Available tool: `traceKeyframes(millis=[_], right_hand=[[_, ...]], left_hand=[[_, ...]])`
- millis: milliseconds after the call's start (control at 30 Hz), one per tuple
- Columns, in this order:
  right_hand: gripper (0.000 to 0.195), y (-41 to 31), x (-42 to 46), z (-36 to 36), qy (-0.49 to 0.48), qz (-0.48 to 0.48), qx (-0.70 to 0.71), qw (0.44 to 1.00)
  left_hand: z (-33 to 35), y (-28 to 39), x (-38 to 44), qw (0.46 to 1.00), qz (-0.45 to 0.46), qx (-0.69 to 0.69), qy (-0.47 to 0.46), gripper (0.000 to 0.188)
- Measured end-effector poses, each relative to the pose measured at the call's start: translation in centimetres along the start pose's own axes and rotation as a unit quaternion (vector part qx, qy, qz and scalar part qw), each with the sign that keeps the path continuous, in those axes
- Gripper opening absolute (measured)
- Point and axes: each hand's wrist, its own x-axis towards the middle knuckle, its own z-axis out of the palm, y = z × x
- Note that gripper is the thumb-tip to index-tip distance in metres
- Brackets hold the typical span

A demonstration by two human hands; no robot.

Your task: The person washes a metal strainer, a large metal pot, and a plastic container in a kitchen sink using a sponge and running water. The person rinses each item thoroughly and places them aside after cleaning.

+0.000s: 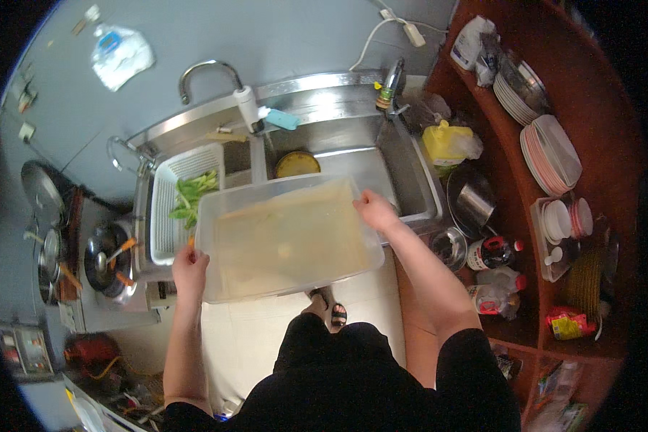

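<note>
Between my two hands is a large translucent plastic bin (291, 237), held over the front edge of the sink. My left hand (190, 270) grips its left end, and my right hand (377, 209) has the rim at the upper right corner. Cloudy yellowish liquid seems to fill the bin, though I cannot tell its depth. Behind it, the stainless steel sink (351, 162) is partly covered. A round yellowish dish (298, 164) lies in the basin. Left of the bin, a white plastic basket (164, 216) holds green leafy vegetables (195, 195).
A tall faucet (210, 65) and a second faucet (393, 81) rise behind the sink. On the left sits a wok (108, 254) with orange-handled utensils. Brown shelves (510, 173) at right hold stacked plates (551, 154), bottles (491, 252) and a yellow jug (444, 143).
</note>
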Motion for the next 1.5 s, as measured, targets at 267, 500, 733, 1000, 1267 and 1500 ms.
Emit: traceKeyframes(millis=[267,500,733,1000,1267,1500], right_hand=[[0.029,6.0,8.5,-1.4,0.034,0.07,-0.013,0.997],[0.024,12.9,14.8,1.1,0.064,0.071,0.025,0.995],[0.022,16.9,18.4,4.0,-0.024,0.08,0.056,0.995],[0.039,20.0,21.1,8.9,-0.172,0.11,0.072,0.976],[0.047,21.1,22.3,11.8,-0.206,0.078,0.116,0.968],[0.035,17.5,23.9,0.5,-0.054,-0.006,0.049,0.997]], left_hand=[[8.4,8.0,9.3,0.987,0.13,0.089,-0.019,0.014],[14.7,14.8,12.9,0.977,0.161,0.136,-0.04,0.009],[20.6,17.9,13.0,0.974,0.121,0.189,-0.041,0.015],[26.0,21.2,11.9,0.971,0.083,0.221,-0.036,0.024],[30.7,23.2,9.7,0.954,0.157,0.253,-0.047,0.036],[31.7,23.3,9.2,0.898,0.285,0.333,-0.052,0.039]])
